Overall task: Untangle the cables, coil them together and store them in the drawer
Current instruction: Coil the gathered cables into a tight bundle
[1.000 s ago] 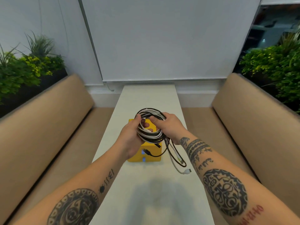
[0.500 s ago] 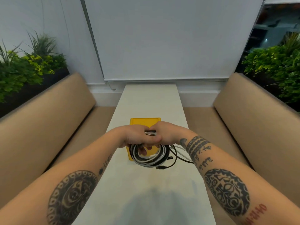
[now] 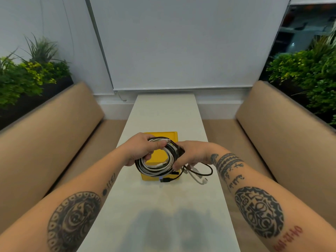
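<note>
Pale worktop (image 3: 163,202) runs straight away from the viewer, its near end cut off by the bottom edge and darkened by a soft shadow (image 3: 163,231). Two bare forearms reach in from the lower corners, elbows out of view. Over the middle of the worktop both hands hold one coil of cables (image 3: 157,167), black and white strands wound together into a ring held off the surface. The left hand (image 3: 140,149) grips the ring's upper left side, thumb laid over the top strands; its fingers are hidden behind the ring. The right hand (image 3: 195,153) grips the right side, fingers curled over the strands and thumb beneath. How many cables make up the ring cannot be told. Loose ends hang out below the right hand: a black loop (image 3: 206,172), a white end (image 3: 199,180) that reaches the worktop, and a black plug (image 3: 166,179) by the near face of a yellow box (image 3: 163,134). This box stands on the worktop right behind and under the coil, which hides most of it, so any drawer front cannot be made out. Tan padded benches flank the worktop, one left (image 3: 45,140) and one right (image 3: 283,128), with green plants (image 3: 27,80) behind each backrest. A grey blind (image 3: 181,42) covers the far wall.
</note>
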`<action>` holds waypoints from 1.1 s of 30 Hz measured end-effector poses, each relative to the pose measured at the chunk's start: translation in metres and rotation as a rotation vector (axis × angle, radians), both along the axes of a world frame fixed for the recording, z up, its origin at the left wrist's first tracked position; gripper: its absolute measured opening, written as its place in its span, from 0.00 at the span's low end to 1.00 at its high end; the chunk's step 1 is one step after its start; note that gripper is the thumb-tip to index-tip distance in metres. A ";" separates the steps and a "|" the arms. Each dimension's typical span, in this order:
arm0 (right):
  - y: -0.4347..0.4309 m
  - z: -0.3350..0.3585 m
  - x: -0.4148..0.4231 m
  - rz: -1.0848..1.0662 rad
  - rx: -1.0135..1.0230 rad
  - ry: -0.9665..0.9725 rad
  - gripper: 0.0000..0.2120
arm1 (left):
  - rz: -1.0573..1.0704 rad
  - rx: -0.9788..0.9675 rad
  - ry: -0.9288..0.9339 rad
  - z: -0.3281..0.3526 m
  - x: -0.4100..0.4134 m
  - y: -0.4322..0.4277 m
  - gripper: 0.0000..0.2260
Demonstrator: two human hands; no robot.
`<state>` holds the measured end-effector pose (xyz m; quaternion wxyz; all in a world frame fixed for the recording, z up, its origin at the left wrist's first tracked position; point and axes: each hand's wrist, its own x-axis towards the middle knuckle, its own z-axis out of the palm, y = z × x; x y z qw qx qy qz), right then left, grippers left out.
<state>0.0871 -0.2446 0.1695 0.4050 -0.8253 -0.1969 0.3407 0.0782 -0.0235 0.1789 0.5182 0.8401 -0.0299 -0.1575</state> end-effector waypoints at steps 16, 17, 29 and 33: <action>-0.006 -0.005 0.011 -0.102 -0.051 -0.120 0.09 | -0.027 -0.075 0.128 -0.011 0.007 0.010 0.18; -0.006 -0.007 0.012 -0.108 -0.070 -0.124 0.09 | -0.060 -0.086 0.188 -0.010 0.008 0.011 0.17; -0.010 -0.009 0.014 -0.230 0.010 0.017 0.08 | 0.078 -0.086 0.121 -0.021 0.015 0.003 0.12; -0.008 -0.013 0.011 -0.306 0.035 0.085 0.07 | 0.140 -0.028 0.069 -0.025 0.015 0.003 0.12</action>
